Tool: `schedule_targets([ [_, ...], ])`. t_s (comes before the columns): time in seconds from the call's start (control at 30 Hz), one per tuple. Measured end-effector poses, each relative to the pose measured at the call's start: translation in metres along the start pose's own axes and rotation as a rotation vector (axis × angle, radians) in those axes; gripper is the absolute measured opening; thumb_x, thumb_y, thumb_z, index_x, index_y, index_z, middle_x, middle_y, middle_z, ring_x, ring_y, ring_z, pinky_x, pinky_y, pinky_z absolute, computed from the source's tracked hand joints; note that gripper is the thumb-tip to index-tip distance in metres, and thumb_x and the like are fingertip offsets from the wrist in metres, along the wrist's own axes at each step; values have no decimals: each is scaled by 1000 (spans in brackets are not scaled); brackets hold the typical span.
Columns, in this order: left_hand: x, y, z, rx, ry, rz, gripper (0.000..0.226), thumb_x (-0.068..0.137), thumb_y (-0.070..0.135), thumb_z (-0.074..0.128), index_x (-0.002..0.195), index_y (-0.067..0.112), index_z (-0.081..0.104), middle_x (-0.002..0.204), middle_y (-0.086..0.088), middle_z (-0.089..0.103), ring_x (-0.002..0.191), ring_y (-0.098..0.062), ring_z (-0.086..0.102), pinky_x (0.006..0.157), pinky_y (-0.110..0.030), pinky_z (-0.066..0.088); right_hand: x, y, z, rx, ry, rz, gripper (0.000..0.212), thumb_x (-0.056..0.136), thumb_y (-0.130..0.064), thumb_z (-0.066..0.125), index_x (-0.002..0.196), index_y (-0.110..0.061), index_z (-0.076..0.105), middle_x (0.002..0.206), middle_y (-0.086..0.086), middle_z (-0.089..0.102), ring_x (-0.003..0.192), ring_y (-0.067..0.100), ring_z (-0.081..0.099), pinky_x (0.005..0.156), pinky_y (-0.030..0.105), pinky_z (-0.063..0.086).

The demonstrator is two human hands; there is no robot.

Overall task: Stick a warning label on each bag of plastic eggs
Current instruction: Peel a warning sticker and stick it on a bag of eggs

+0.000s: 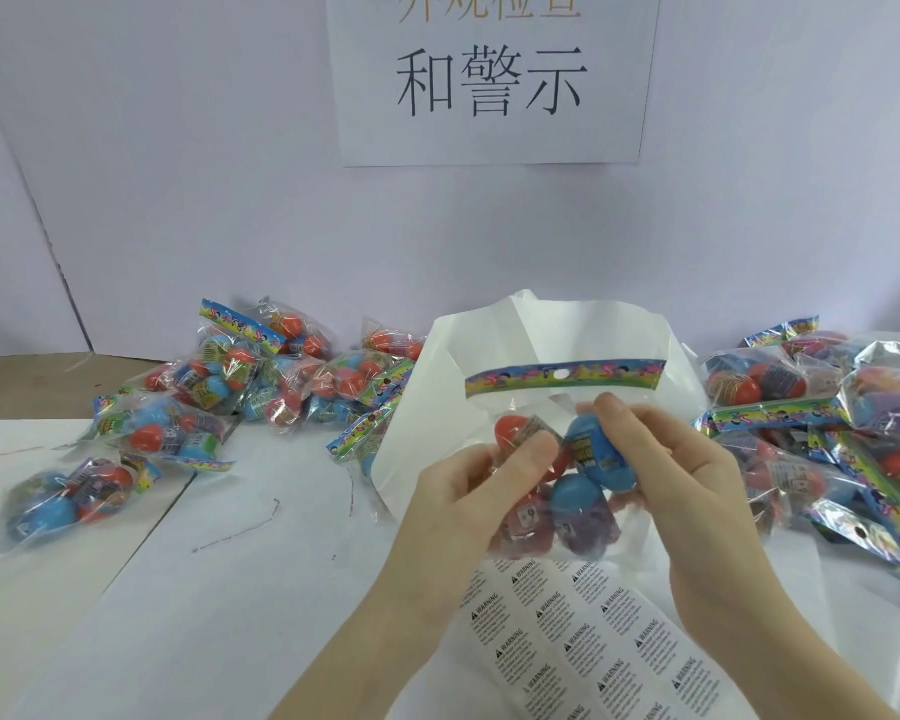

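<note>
A clear bag of plastic eggs (557, 491) with a colourful header strip is held up above the table, in the middle of the view. My left hand (468, 501) grips its left side, thumb pressed on the film over a red egg. My right hand (671, 459) grips the right side, fingers curled round a blue egg inside the bag. Below the bag lies a sheet of warning labels (583, 646), printed in rows, partly hidden by my wrists.
A heap of egg bags (261, 376) lies at the back left, one bag (68, 501) apart near the left edge. Another pile (822, 433) fills the right side. A white paper sheet (541, 330) stands behind the held bag. A sign (489, 80) hangs on the wall.
</note>
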State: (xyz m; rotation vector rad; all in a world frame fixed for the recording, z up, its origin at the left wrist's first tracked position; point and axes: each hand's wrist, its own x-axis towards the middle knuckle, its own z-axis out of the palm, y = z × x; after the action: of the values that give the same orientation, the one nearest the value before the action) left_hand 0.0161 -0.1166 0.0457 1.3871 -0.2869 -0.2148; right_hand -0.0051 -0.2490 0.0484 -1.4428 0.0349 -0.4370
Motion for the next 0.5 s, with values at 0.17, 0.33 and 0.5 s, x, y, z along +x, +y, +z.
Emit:
schedule_targets([
  [0.17, 3, -1, -4, -54, 128, 85, 30, 60, 39, 65, 66, 12, 75, 58, -2, 65, 48, -9, 58, 48, -20, 51, -1, -3, 0, -100, -218, 111, 39, 61, -45, 75, 91, -19, 73, 83, 4, 74, 71, 17, 64, 73, 31, 47],
  [0.33, 2, -4, -6, 106, 183, 128, 42, 66, 52, 66, 58, 11, 70, 50, 0, 58, 43, -12, 54, 48, -21, 48, 0, -4, -1, -198, -345, 254, 47, 57, -49, 75, 85, -12, 74, 80, 9, 74, 72, 26, 69, 71, 30, 51],
  [0.5, 1, -15, -12, 631, 400, 250, 64, 64, 83, 30, 70, 31, 66, 51, 7, 63, 53, -14, 62, 62, -40, 52, 2, -7, -6, -225, -454, 344, 52, 58, -50, 69, 84, -5, 71, 75, 13, 72, 53, 18, 62, 51, 21, 47],
])
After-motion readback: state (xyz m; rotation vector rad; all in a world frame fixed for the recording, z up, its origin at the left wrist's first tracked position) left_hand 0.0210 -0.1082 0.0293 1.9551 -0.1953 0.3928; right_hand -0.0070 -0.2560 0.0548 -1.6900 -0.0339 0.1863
